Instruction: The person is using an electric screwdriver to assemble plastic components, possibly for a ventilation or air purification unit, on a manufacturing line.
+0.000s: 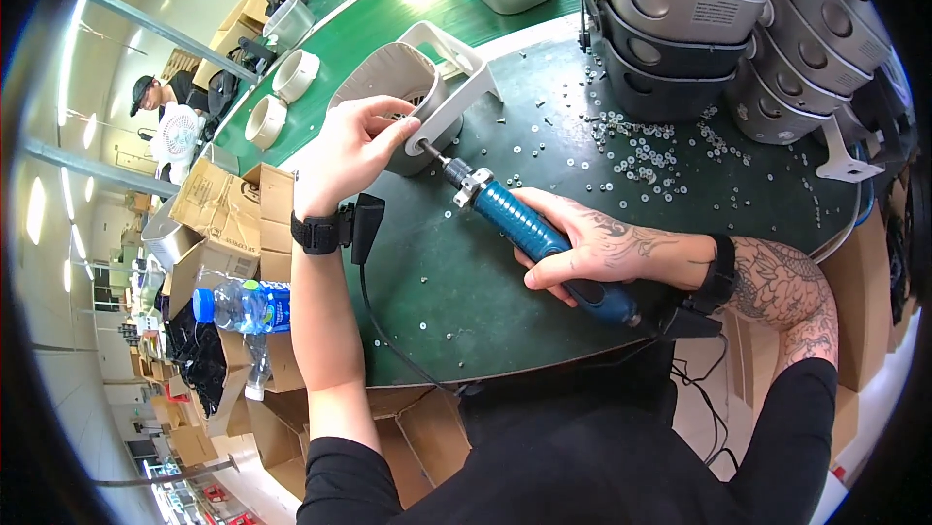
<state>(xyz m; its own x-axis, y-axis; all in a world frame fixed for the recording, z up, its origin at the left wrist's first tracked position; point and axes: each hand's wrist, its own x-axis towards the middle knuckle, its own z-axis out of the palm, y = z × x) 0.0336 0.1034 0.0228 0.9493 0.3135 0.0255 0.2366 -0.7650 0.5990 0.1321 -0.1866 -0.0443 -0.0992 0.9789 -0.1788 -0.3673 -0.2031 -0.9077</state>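
The fingers of the right hand (587, 243) wrap a blue, ribbed, cylindrical power screwdriver (515, 217), its tip at the lower end of a pale grey U-shaped bracket (458, 103). The left hand (354, 148) has its fingers closed on that end, beside a grey, round-cornered container (379, 76) with a slotted inside, upper centre of the frame. Small silver washers and screws (649, 173) lie scattered on the dark green surface (544, 316), near nested stacks of grey and black containers (675, 5), upper right.
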